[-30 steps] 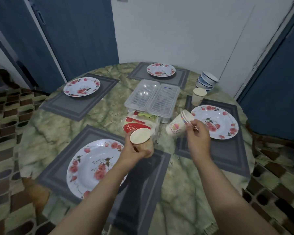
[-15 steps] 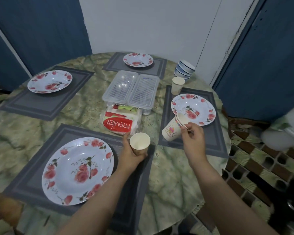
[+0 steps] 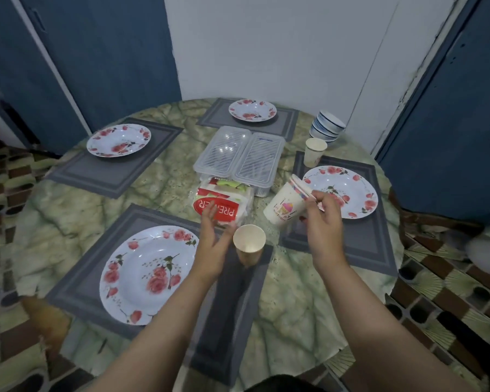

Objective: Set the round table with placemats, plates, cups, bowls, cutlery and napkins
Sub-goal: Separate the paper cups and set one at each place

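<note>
Left hand (image 3: 214, 244) flat — beside cup (image 3: 249, 246)

Blue doors (image 3: 102, 52) flank a white wall (image 3: 280, 46) above patterned floor tiles (image 3: 447, 301).

Round green-marbled table (image 3: 159, 193): four grey placemats (image 3: 116, 171) at 12, 3, 6, 9 o'clock; clear lidded container (image 3: 239, 157) and napkin pack (image 3: 224, 205) centre; stacked bowls (image 3: 327, 130) at 2.

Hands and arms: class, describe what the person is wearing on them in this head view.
Nothing is worn on them. The left hand and right hand are bare, and both forearms show no sleeves, gloves, watch or bracelets. No rings are visible.
</note>
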